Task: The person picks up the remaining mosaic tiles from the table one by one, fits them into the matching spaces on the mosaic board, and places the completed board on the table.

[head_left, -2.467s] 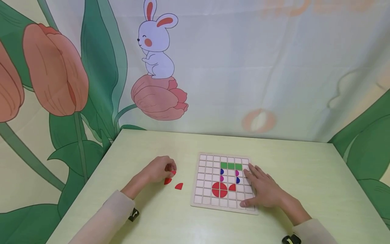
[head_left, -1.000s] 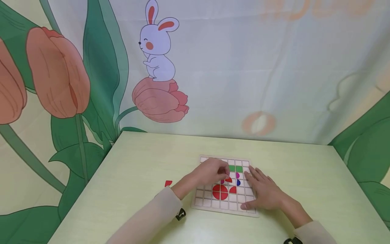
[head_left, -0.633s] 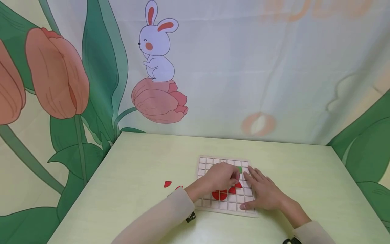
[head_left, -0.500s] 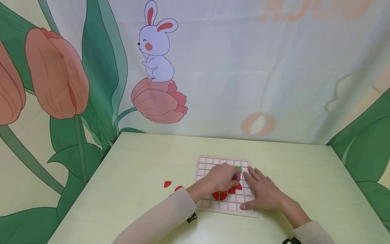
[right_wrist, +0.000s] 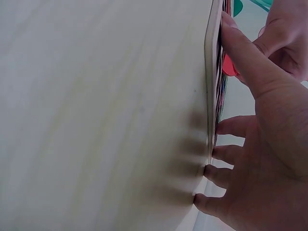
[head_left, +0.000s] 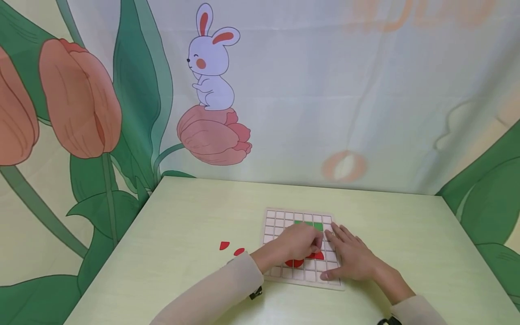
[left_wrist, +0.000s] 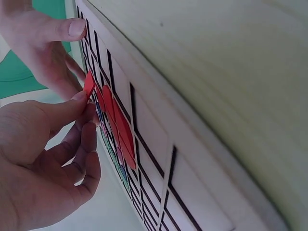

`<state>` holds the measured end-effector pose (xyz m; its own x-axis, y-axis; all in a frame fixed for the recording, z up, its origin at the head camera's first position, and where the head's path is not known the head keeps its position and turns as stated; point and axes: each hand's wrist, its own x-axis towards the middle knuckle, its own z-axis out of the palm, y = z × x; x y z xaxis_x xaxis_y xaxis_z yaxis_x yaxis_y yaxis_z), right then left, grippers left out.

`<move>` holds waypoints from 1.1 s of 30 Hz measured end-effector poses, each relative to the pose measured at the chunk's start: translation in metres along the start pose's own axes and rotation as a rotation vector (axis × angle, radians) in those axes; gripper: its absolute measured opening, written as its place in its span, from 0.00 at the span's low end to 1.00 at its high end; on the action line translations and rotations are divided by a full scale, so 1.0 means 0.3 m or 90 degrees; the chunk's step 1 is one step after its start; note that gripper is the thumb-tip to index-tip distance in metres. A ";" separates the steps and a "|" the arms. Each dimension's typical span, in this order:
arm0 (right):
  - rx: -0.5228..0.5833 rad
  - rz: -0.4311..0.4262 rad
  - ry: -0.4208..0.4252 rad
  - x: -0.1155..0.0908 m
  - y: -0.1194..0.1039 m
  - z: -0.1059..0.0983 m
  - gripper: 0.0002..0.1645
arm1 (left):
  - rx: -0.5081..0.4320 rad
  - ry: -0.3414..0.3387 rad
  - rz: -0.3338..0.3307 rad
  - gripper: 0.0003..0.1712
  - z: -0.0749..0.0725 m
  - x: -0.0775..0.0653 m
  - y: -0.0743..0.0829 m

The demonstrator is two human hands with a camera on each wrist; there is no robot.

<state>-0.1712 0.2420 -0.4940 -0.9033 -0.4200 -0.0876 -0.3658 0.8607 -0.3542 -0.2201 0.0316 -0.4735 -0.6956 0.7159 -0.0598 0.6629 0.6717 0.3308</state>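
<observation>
My left hand (head_left: 298, 241) reaches over the gridded wooden board (head_left: 280, 215) and pinches a red quarter-circle tile (left_wrist: 89, 85) between thumb and fingers. In the left wrist view the tile is tilted, right at the board's surface. Beside it lie red quarter-circle tiles (left_wrist: 122, 130) set in the grid, partly hidden by the hand in the head view. A row of green square tiles (head_left: 318, 226) sits farther up the board. Fingers spread, my right hand (head_left: 353, 257) rests along the board's right edge, with the thumb (right_wrist: 231, 24) on the board near its front corner.
Two loose red tiles, one farther left (head_left: 224, 245) and one close to the left sleeve (head_left: 239, 251), lie on the pale table (head_left: 195, 207). Behind the table hangs a cloth printed with tulips and a rabbit (head_left: 209, 58).
My left hand picked up a red tile from left of the board, carried it right over the grid, then lowered it toward the red tiles there. My right hand stayed in place.
</observation>
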 end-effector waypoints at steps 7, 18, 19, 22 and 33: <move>0.001 0.000 0.001 0.000 0.005 0.002 0.78 | -0.023 -0.005 -0.011 0.07 -0.003 0.002 0.005; 0.004 0.001 0.001 -0.001 0.008 0.005 0.78 | -0.014 -0.010 0.007 0.08 0.011 0.014 0.001; 0.005 0.001 0.001 -0.001 0.007 0.004 0.78 | -0.004 -0.009 0.010 0.08 0.013 0.017 -0.001; 0.003 -0.002 0.003 0.001 0.007 0.003 0.78 | 0.020 0.005 0.017 0.07 0.020 0.023 -0.005; -0.004 0.010 -0.005 0.006 0.000 0.008 0.78 | -0.004 0.022 0.008 0.09 -0.013 -0.003 -0.048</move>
<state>-0.1722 0.2405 -0.4963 -0.9071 -0.4088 -0.1002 -0.3532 0.8687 -0.3472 -0.2301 0.0205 -0.4745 -0.6966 0.7170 -0.0234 0.6696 0.6616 0.3375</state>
